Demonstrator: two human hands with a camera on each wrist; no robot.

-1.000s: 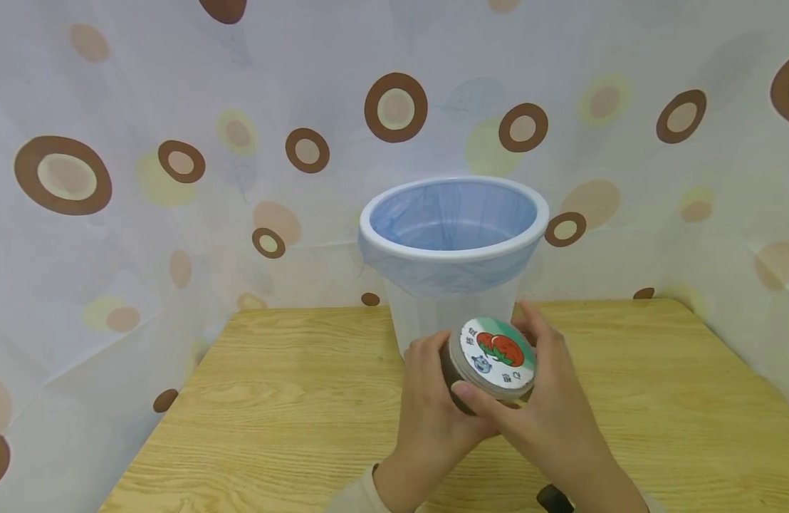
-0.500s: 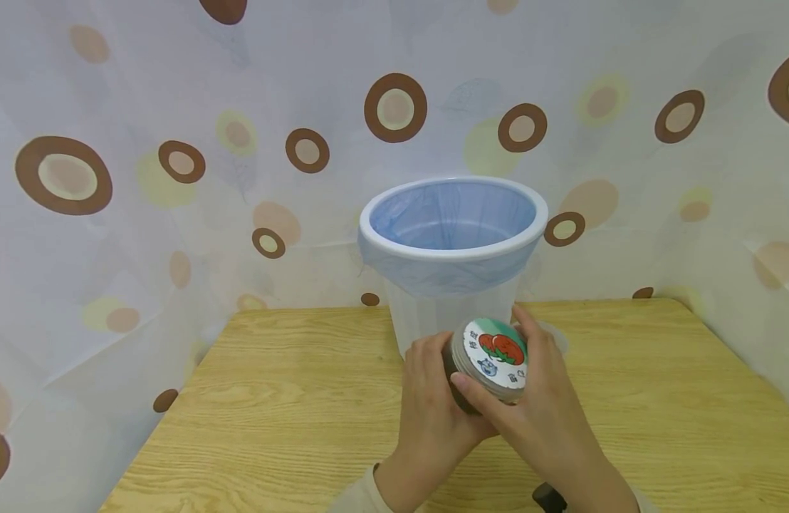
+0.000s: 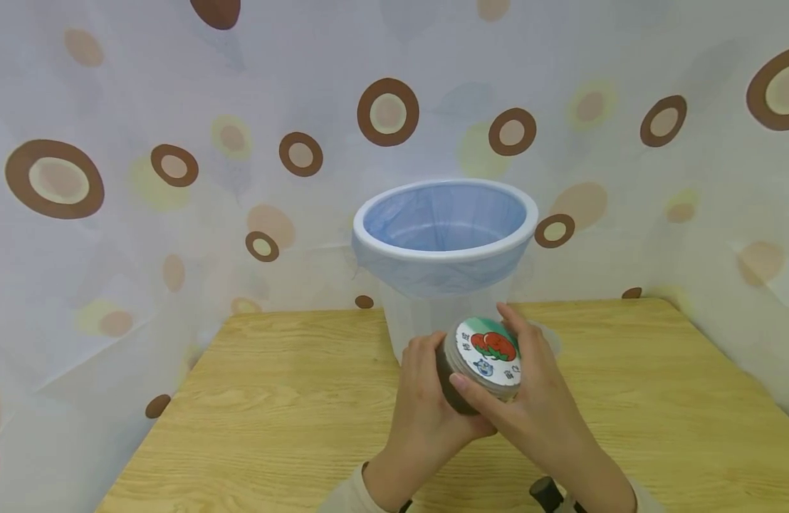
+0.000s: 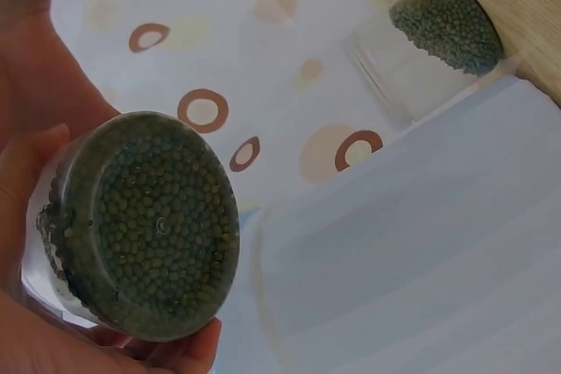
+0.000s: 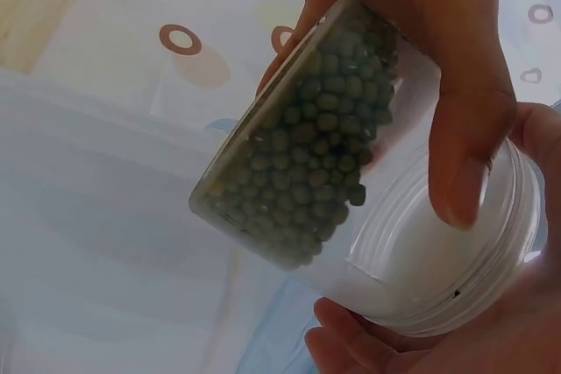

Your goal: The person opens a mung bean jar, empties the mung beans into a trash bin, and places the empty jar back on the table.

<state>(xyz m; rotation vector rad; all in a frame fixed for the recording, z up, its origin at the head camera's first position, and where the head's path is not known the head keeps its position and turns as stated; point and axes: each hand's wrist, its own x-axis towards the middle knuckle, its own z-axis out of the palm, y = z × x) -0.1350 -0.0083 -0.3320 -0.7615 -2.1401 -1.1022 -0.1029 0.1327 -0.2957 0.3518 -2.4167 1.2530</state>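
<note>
Both hands hold a clear jar [image 3: 451, 392] of green mung beans, tilted in front of the bin. My left hand [image 3: 423, 406] grips the jar's body from the left. My right hand [image 3: 538, 399] grips around the lid end, its thumb across the near edge of the lid [image 3: 487, 350]. The lid bears a picture of red fruit on white and green. In the left wrist view the base of the held jar [image 4: 162, 225] shows packed beans. The right wrist view shows beans gathered at the base end of the jar [image 5: 302, 142], with clear space towards the lid.
A white bin [image 3: 446, 253] with a blue liner stands just beyond the hands on the wooden table [image 3: 292, 399]. To its right, a second bean jar [image 4: 447, 28] stands, partly hidden by the right hand in the head view. A patterned sheet [image 3: 176, 107] hangs behind.
My right hand has shifted slightly leftwards around the lid, uncovering part of the second jar behind it. The head view has shifted slightly. My left hand keeps its grip on the jar.
</note>
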